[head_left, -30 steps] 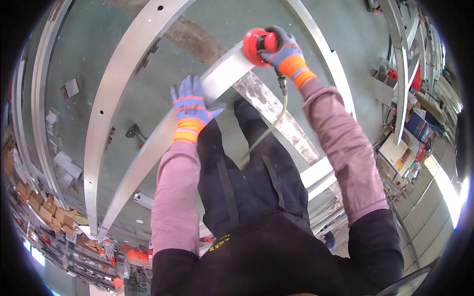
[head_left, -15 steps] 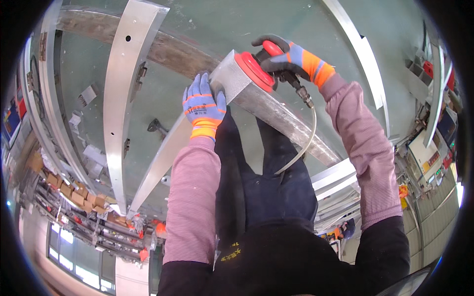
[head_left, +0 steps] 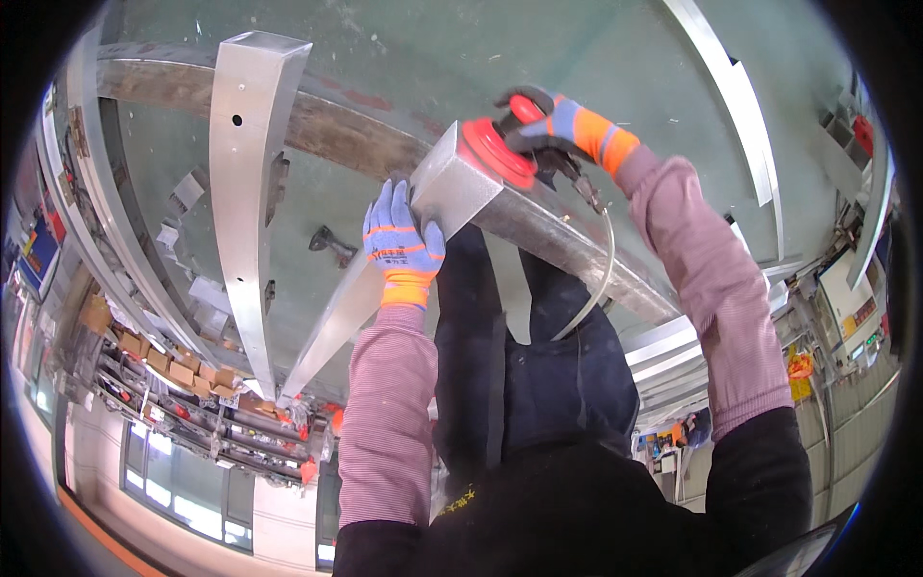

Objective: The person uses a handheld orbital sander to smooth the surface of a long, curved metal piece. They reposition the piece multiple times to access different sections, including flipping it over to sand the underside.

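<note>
My right hand [head_left: 577, 133] is closed around a red and black air sander [head_left: 498, 152]. The sander's round red pad rests against the end edge of a square silver metal tube [head_left: 452, 188]. A pale hose [head_left: 609, 258] runs from the sander's fitting down toward my legs. On the tube's left side lies my left hand [head_left: 402, 245], fingers stretched out and flat against the metal. Both hands wear blue-grey gloves with orange bands. Beneath the tube passes a worn steel bar [head_left: 361, 137], which bears it.
Another long silver tube [head_left: 252, 163] with holes lies across the bar to the left. More curved metal lengths [head_left: 726, 91] stand at the right. A dark tool [head_left: 332, 246] is on the green floor. Cardboard boxes [head_left: 178, 370] and racks [head_left: 207, 428] are behind at lower left.
The whole view has shifted slightly, with the tubes lower in it. The sander has slid a little along the tube's end edge. My left hand stays against the same tube.
</note>
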`<state>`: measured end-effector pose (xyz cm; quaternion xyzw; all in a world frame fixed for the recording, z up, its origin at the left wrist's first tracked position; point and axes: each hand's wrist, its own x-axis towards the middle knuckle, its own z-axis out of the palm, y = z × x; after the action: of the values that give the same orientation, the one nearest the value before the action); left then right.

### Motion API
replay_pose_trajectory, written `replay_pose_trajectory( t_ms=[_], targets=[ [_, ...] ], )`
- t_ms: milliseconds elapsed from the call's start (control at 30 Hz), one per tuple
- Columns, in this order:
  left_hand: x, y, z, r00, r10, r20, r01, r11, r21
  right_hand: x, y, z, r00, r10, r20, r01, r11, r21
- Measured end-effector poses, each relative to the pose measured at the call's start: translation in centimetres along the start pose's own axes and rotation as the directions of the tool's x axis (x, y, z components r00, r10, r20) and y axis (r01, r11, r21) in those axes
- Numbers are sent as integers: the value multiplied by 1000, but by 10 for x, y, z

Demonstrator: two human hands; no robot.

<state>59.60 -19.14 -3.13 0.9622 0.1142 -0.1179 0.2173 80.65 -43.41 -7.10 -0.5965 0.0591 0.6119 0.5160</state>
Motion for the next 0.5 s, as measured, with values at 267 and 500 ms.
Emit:
replay_pose_trajectory(
  t_ms=[267,500],
  targets=[
    [0,-3,5,1000,15,-20,-16,1000,-17,35,-16,-11,994,81,77,-86,995,53],
    [-3,-3,4,999,17,-33,-18,1000,-18,-3,-28,12,975,-211,64,211,978,10]
  ],
)
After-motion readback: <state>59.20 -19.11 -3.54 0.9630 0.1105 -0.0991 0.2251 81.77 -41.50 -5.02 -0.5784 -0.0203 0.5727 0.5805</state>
